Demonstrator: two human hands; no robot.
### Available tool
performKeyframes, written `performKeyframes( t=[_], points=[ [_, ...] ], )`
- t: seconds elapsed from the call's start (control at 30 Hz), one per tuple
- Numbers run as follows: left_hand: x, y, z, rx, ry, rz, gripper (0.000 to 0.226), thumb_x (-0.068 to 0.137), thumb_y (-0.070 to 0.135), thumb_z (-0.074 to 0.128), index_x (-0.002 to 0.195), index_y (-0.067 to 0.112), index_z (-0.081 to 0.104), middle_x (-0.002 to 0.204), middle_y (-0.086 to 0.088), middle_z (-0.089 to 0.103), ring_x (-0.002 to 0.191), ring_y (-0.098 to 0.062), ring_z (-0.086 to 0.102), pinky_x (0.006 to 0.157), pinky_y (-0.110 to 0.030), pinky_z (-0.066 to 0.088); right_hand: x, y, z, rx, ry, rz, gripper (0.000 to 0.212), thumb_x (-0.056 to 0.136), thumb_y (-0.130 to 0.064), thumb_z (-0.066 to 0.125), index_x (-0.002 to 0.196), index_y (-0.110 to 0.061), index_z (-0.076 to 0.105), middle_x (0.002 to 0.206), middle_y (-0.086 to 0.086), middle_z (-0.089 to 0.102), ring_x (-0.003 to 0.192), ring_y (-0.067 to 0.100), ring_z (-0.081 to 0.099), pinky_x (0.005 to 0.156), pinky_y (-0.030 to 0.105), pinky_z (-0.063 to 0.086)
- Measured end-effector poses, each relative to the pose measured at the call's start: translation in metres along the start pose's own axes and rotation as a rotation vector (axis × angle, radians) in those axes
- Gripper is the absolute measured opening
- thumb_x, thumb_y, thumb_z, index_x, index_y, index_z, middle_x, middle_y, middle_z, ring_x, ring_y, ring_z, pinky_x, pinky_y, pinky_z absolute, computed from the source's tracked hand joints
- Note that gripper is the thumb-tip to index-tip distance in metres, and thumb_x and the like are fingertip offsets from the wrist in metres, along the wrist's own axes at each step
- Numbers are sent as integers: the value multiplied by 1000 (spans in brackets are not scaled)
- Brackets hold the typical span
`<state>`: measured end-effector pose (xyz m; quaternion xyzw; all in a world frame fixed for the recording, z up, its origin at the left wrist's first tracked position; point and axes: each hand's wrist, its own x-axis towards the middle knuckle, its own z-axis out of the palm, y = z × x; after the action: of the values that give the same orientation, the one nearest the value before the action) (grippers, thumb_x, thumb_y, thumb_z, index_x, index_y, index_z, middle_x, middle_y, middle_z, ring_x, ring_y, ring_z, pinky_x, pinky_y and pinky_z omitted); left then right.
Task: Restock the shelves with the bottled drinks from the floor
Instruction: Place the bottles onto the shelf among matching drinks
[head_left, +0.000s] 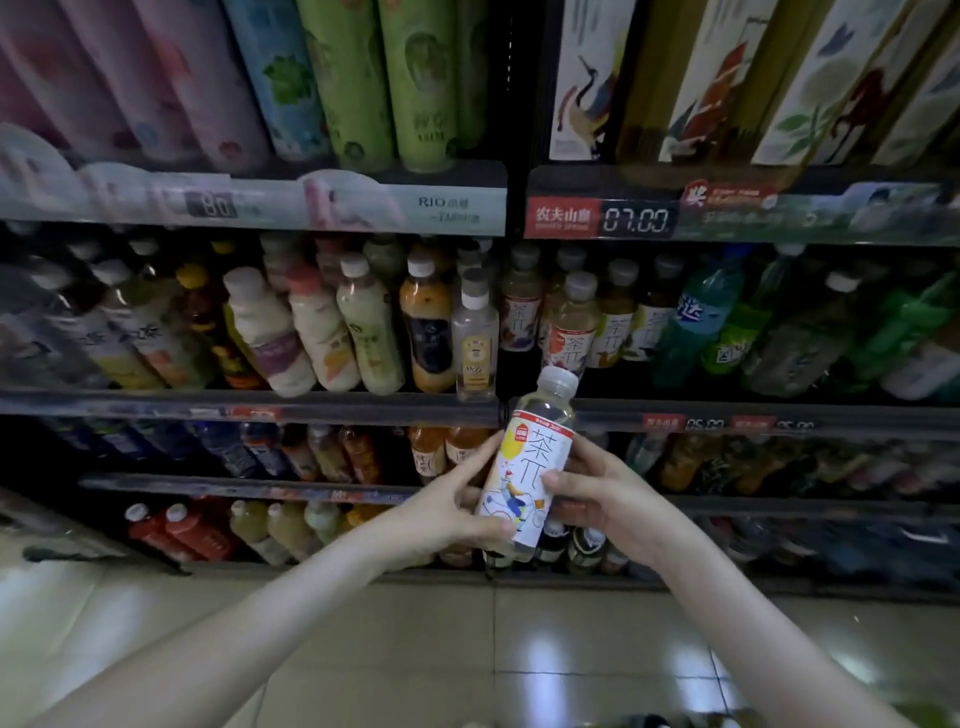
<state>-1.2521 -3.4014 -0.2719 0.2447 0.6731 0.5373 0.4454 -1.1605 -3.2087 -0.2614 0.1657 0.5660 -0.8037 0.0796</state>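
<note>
One bottle (530, 467) of pale tea, label facing out, is being held in the air before the shelving, leaning a little to the right, with its cap (558, 379) crossing the lip of the middle shelf (727, 415) in this view. Two hands are gripping it: the left hand (441, 514) is curling fingers and thumb round the lower label from the left, and the right hand (602, 499) is wrapping the mid-label from the right, thumb lying on the front. Several bottles of the same tea (571, 327) are standing on that shelf just above the cap. The one furthest left is sitting further back than its neighbour, so a front slot is probably waiting there. Step judged in hand: raising the bottle to its own row. Doing it well is likely meaning lifting the base fully above the shelf lip before pushing in, since catching the lip would be tipping the bottle. One hand should be carrying low while the other is steadying near the neck. Setting it down upright with the label forward, flush with the front tea, is finishing the placement. Care is also needed with the clear bottle (474, 343) standing at the edge of the next bay, which a passing knuckle could be knocking off.
</note>
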Motion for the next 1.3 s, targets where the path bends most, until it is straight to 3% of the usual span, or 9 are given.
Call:
performKeyframes(
  t=[0.13, 0.23, 0.33, 0.5, 0.63, 0.73, 0.93, 1.07, 1.3],
  points=[
    [5, 1, -1, 394, 109, 93, 95, 80, 26, 73, 136, 69, 10, 130, 17, 56, 108, 4, 59, 94, -20, 49, 11, 2, 14, 15, 115, 7, 52, 79, -22, 71, 126, -17, 52, 113, 12, 70, 99, 29, 69, 71, 37, 57],
    [12, 2, 0, 623, 189, 169, 95, 83, 32, 67, 138, 68, -1, 137, 10, 49, 116, -9, 54, 96, -28, 47, 19, 2, 21, -13, 238, -27, 50, 78, -25, 75, 123, -21, 53, 112, 9, 71, 98, 25, 70, 69, 39, 58],
    [21, 4, -3, 743, 174, 216, 94, 86, 35, 64, 140, 63, -8, 139, 5, 47, 120, -14, 49, 97, -29, 43, 23, 1, 19, -9, 348, -108, 38, 85, -13, 70, 120, -13, 56, 106, 10, 72, 92, 23, 71, 66, 39, 58],
    [44, 19, -2, 810, 83, 238, 81, 91, 49, 56, 148, 51, -1, 149, 8, 33, 134, -13, 35, 101, -24, 34, 16, -1, -1, -11, 509, -184, 41, 85, -11, 71, 122, -10, 55, 109, 16, 69, 95, 31, 70, 72, 56, 58],
    [68, 28, 14, 840, 86, 255, 68, 94, 53, 47, 151, 42, 10, 153, 10, 26, 137, -12, 32, 105, -30, 37, -4, -16, -24, -12, 640, -235, 43, 83, -7, 71, 121, -14, 53, 109, 8, 68, 95, 21, 69, 74, 43, 58],
    [82, 34, 32, 840, 140, 256, 61, 98, 44, 44, 151, 36, 16, 154, 7, 25, 138, -13, 31, 107, -28, 36, -22, -26, -47, -40, 701, -275, 48, 82, -6, 73, 123, -16, 51, 110, 4, 67, 98, 16, 66, 71, 33, 56],
    [110, 59, 66, 925, 320, 284, 53, 99, 32, 45, 149, 29, 26, 150, 1, 31, 135, -19, 36, 102, -30, 40, -54, -36, -94, -134, 725, -351, 56, 75, -13, 80, 122, -24, 51, 113, 0, 66, 104, 18, 65, 92, 48, 53],
    [129, 71, 100, 967, 368, 324, 48, 99, 31, 45, 146, 24, 34, 146, 1, 35, 132, -18, 38, 97, -27, 40, -71, -42, -122, -229, 747, -380, 59, 73, -20, 83, 121, -29, 51, 112, -7, 65, 105, 15, 63, 96, 48, 51],
    [179, 101, 151, 880, 538, 366, 66, 97, 24, 49, 152, 19, 13, 153, -8, 27, 133, -25, 39, 95, -32, 42, -91, -53, -177, -279, 771, -420, 56, 73, -19, 83, 118, -29, 49, 110, -10, 63, 103, 10, 61, 93, 38, 50]
  ],
)
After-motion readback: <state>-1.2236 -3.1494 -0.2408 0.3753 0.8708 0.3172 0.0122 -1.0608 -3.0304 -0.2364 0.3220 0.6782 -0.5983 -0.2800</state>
